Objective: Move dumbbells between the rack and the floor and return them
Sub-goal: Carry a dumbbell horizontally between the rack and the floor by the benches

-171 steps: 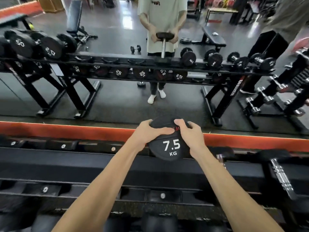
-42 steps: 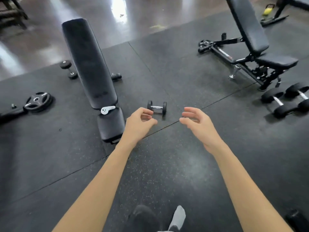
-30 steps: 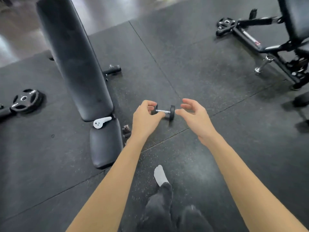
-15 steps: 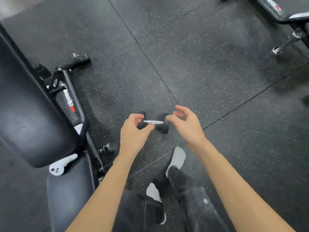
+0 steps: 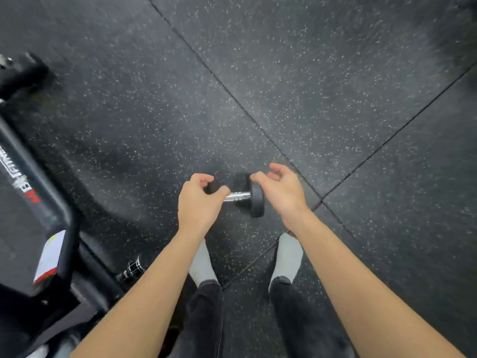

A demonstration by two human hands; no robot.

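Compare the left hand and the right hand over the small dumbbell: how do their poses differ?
The left hand covers the dumbbell's left head, fingers curled with the thumb toward the handle; the right hand is above the right head, which shows in full. The left hand's fingers curl tighter; the right hand's are looser. Whether either touches is unclear. Neither grips it.

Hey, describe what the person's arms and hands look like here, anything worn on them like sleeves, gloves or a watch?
Both forearms are bare up to the frame edge, no sleeves in view. The left hand and right hand wear no gloves; no watch, band or ring shows on the sides visible.
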